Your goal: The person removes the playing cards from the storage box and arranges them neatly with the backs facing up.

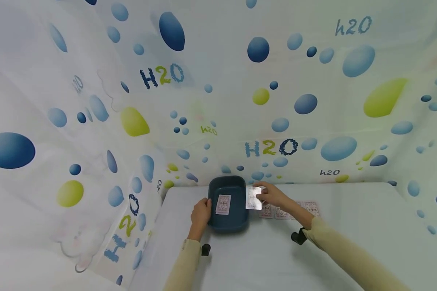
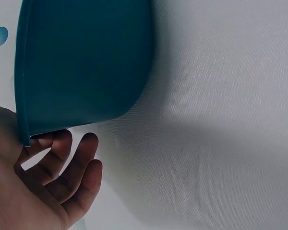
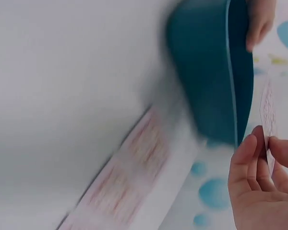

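Beige sleeves (image 1: 353, 251), left grip (image 1: 201, 213) holding blue bin (image 1: 230, 224) by its edge, patterned card (image 1: 223, 205) inside, right grip (image 1: 273, 195) pinching another card (image 1: 252, 201)

- Left sleeve (image 1: 182, 264): long, plain, pale cream-yellow cloth, reaching the wrist.
- Right sleeve (image 1: 349, 252): the same pale cream-yellow, lightly creased near its cuff.
- Left wrist camera (image 1: 205, 249): small, black, blocky.
- Right wrist camera (image 1: 298, 237): black too, with rounded edges.
- Left hand (image 1: 201, 212) and right hand (image 1: 272, 195): bare.
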The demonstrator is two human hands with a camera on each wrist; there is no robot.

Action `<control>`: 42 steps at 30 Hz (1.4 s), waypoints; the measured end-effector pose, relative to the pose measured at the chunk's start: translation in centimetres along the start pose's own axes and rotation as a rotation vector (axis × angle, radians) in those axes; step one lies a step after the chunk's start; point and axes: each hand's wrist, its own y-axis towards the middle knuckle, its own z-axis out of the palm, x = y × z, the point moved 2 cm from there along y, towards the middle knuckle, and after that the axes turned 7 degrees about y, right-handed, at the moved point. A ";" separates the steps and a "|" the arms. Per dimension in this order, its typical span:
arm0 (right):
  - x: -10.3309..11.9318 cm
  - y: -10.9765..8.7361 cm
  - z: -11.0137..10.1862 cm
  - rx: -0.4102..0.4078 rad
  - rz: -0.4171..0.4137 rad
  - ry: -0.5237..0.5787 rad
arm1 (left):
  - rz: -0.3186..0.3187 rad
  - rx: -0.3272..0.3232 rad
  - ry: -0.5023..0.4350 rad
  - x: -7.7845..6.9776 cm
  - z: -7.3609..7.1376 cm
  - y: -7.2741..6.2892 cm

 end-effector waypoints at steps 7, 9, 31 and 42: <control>-2.0 -2.9 -6.6 -0.033 0.010 -0.062 | 0.016 -0.024 0.018 0.3 -1.0 0.6; -2.7 -3.8 -8.1 -0.048 0.021 -0.092 | 0.015 -0.027 0.025 0.4 -1.2 0.6; -9.8 -9.9 -16.4 -0.080 0.121 -0.245 | 0.019 -0.009 0.013 0.3 -1.2 0.0; -11.5 -11.5 -18.5 -0.120 0.197 -0.443 | 0.001 0.025 0.006 -0.2 -0.4 -0.2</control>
